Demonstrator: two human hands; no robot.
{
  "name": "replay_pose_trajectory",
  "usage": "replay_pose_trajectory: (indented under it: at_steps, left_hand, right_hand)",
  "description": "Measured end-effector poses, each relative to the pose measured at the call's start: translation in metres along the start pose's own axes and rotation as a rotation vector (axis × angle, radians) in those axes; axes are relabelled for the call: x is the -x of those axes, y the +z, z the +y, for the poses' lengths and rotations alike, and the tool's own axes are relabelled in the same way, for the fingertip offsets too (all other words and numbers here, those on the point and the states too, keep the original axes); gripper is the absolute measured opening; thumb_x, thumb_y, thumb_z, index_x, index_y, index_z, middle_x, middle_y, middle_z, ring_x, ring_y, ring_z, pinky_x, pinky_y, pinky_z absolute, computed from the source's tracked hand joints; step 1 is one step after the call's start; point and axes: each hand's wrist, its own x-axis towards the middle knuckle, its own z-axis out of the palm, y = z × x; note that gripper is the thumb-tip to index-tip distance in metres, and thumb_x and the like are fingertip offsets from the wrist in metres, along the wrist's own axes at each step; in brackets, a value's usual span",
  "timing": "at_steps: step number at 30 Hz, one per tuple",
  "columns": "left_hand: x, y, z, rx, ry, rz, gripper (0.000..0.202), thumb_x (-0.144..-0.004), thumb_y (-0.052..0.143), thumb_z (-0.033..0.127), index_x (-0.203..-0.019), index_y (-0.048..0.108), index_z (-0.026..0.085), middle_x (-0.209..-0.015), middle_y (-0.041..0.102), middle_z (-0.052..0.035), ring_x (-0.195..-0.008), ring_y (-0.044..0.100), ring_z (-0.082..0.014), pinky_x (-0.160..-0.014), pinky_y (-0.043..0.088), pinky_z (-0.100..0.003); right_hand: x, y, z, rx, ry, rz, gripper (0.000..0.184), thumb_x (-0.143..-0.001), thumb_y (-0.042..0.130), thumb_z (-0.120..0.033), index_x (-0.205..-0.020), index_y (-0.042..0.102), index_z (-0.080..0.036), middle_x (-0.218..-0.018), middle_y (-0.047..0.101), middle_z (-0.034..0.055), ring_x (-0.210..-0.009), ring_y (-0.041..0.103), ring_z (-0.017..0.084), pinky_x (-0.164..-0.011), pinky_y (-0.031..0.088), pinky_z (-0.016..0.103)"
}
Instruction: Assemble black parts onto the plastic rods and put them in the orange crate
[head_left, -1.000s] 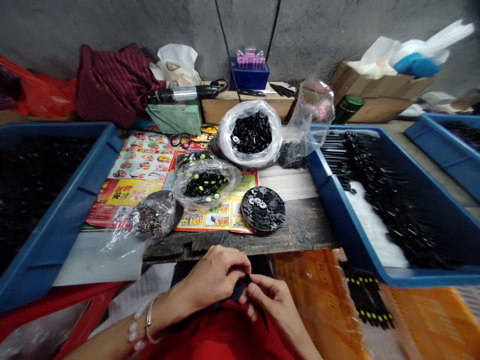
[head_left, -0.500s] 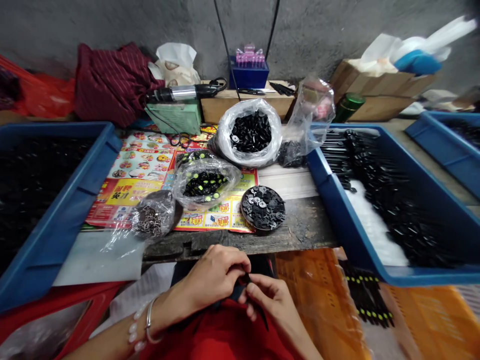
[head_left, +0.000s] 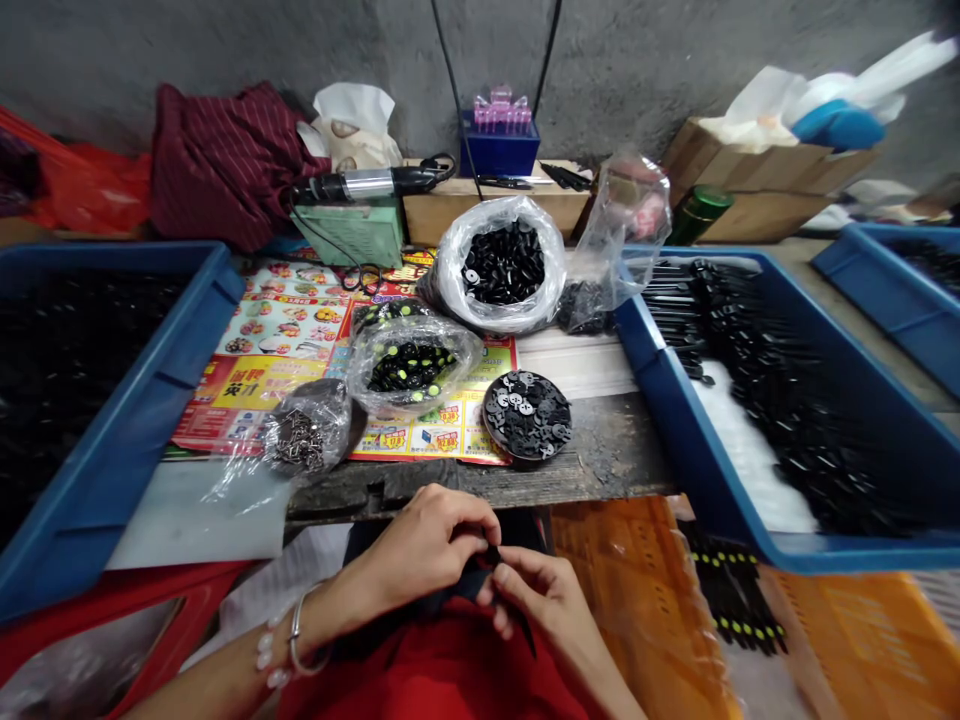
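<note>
Both hands meet above my lap, just in front of the table edge, pinching a slim black plastic piece (head_left: pixel 493 554). My left hand (head_left: pixel 431 540) is closed at its upper end, thumb and fingertips together. My right hand (head_left: pixel 541 592) has its fingers curled around the lower part, and a dark thin end shows below them. Most of the piece is hidden by my fingers, so its exact kind cannot be made out. Nearest on the table stands a round tub of small flat black parts (head_left: pixel 527 418).
A bag of black oval parts (head_left: pixel 504 262), a bag of black-and-green parts (head_left: pixel 411 366) and a bag of small metal parts (head_left: pixel 301 440) lie on newspaper. Blue bins of black pieces flank me, one left (head_left: pixel 161 400) and one right (head_left: pixel 701 490). An electric screwdriver (head_left: pixel 367 184) rests behind.
My left hand has shifted up very slightly, with a small turn of the wrist. Both hands keep their grip on the black piece.
</note>
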Motion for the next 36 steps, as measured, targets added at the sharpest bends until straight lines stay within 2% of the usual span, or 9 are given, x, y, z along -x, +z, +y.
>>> replay_pose_trajectory:
  at_steps: [9, 23, 30, 36]
  left_hand:
    - [0.0019, 0.0034, 0.0039, -0.076, 0.013, 0.013, 0.023, -0.079, 0.054, 0.005, -0.081, 0.072, 0.019, -0.083, 0.074, -0.0010, -0.078, 0.065, -0.0154, -0.072, 0.043, -0.021]
    - [0.0017, 0.0038, 0.0047, -0.111, 0.061, 0.006, 0.022, -0.079, 0.055, 0.003, -0.082, 0.071, 0.017, -0.080, 0.072, -0.0012, -0.075, 0.064, -0.0146, -0.070, 0.041, -0.021]
    - [0.0023, 0.0031, 0.0053, -0.102, 0.062, -0.002, 0.021, -0.080, 0.056, 0.003, -0.082, 0.072, 0.017, -0.080, 0.073, -0.0013, -0.076, 0.064, -0.0147, -0.071, 0.042, -0.021]
    - [0.0016, 0.0050, 0.0035, -0.112, 0.083, 0.009, 0.020, -0.081, 0.055, 0.005, -0.083, 0.071, 0.017, -0.079, 0.072, -0.0018, -0.074, 0.064, -0.0150, -0.070, 0.042, -0.022]
  right_hand:
    - [0.0014, 0.0031, -0.0038, 0.003, -0.002, 0.013, 0.046, -0.071, 0.076, -0.052, -0.090, 0.073, -0.010, -0.063, 0.070, 0.0058, -0.042, 0.054, 0.008, -0.041, 0.044, 0.018]
    - [-0.0016, 0.0014, -0.0037, -0.066, 0.011, -0.044, 0.040, -0.071, 0.077, -0.048, -0.077, 0.071, -0.009, -0.061, 0.070, 0.0063, -0.037, 0.052, 0.006, -0.037, 0.041, 0.016]
    - [-0.0006, 0.0014, -0.0052, -0.058, 0.016, -0.035, 0.041, -0.071, 0.077, -0.049, -0.076, 0.070, -0.009, -0.061, 0.070, 0.0066, -0.038, 0.054, 0.007, -0.038, 0.042, 0.016]
    - [0.0013, 0.0025, -0.0081, -0.036, 0.023, -0.030, 0.042, -0.073, 0.076, -0.049, -0.082, 0.070, -0.009, -0.062, 0.069, 0.0055, -0.040, 0.053, 0.006, -0.040, 0.043, 0.017]
